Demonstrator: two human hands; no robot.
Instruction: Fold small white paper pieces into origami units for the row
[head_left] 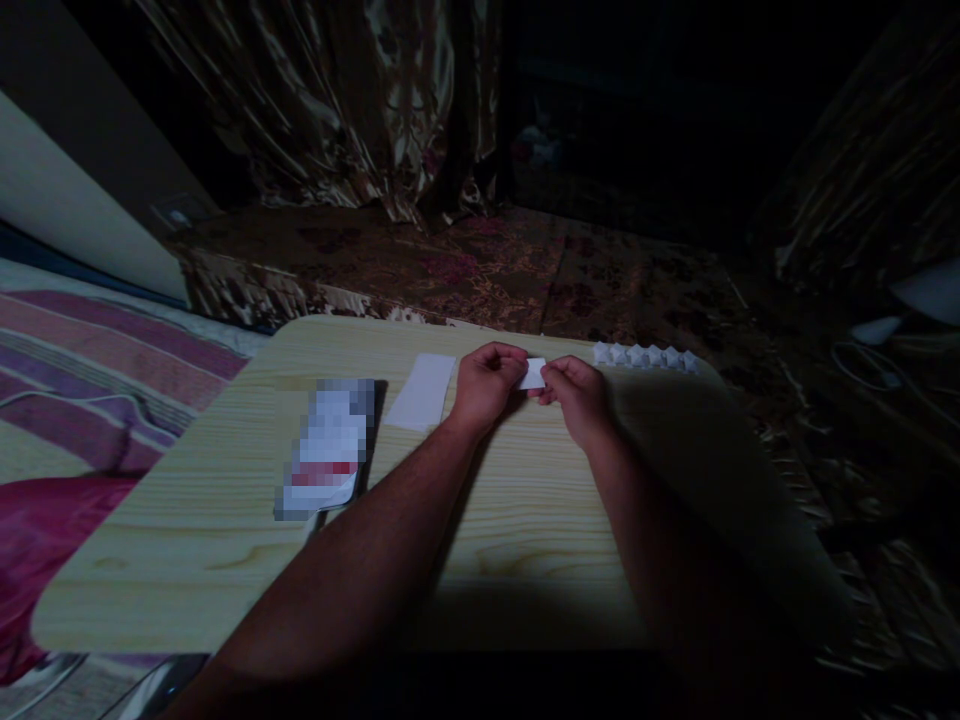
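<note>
Between my two hands, over the far middle of the wooden table (525,500), is a small white folded piece of paper (533,374). My left hand (487,385) pinches its left side, and my right hand (576,395) pinches its right side. Left of my left hand lies a flat white strip of paper (424,390). Several small folded white paper pieces (645,357) stand in a row at the table's far right edge, beyond my right hand. The fingertips partly cover the held paper, so its exact folds are hidden.
A phone (326,450) with a blurred-out screen lies on the table's left side, a cable at its near end. Left of the table is a striped bedspread (82,370). Shiny curtains (390,100) hang behind, and a white cable (870,365) lies at the right.
</note>
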